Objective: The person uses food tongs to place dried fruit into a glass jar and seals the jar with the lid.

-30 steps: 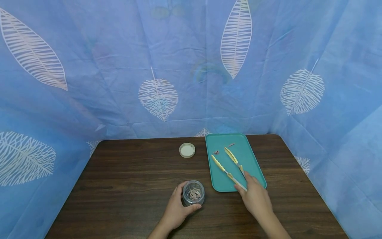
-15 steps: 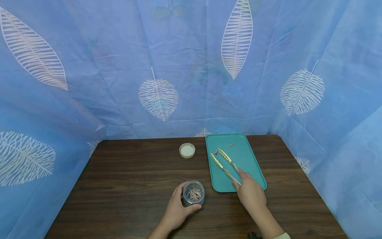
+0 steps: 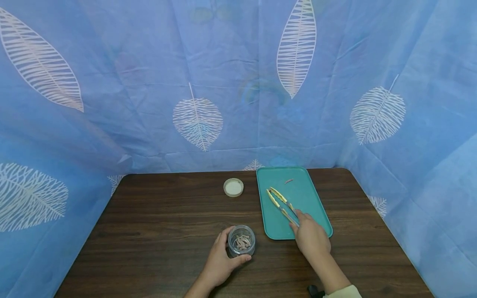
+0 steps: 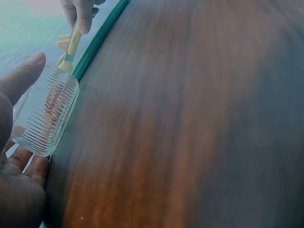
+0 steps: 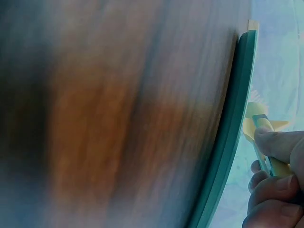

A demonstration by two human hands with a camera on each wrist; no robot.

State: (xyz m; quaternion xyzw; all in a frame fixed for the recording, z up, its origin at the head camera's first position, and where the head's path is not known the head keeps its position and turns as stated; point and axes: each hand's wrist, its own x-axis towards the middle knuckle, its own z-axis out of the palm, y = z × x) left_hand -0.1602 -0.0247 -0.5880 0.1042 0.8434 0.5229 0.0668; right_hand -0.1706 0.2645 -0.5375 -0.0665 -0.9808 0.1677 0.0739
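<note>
My left hand (image 3: 220, 260) grips a clear glass jar (image 3: 232, 250) upright on the table, thumb at its near side. Several pale brownish strips (image 3: 243, 241) lie inside; the left wrist view shows the jar's ribbed wall (image 4: 43, 118). My right hand (image 3: 314, 239) holds metal tongs with yellow tips (image 3: 273, 200) over the teal tray (image 3: 311, 203). The tong tips are close together near the tray's left side; whether something is between them is too small to tell. One thin pinkish strip (image 3: 288, 181) lies farther back on the tray. In the right wrist view, thumb and fingers curl round the tongs (image 5: 267, 124).
A round, pale lid (image 3: 233, 188) lies on the dark wood table (image 3: 167, 219), left of the tray. Behind the table hangs a blue cloth (image 3: 149, 82) with white leaf prints. A dark object (image 3: 314, 291) shows by the right sleeve (image 3: 344, 292).
The tongs have moved left and their tips have drawn together over the reddish bit near the tray's left side, which no longer shows. My left hand and the jar stay still.
</note>
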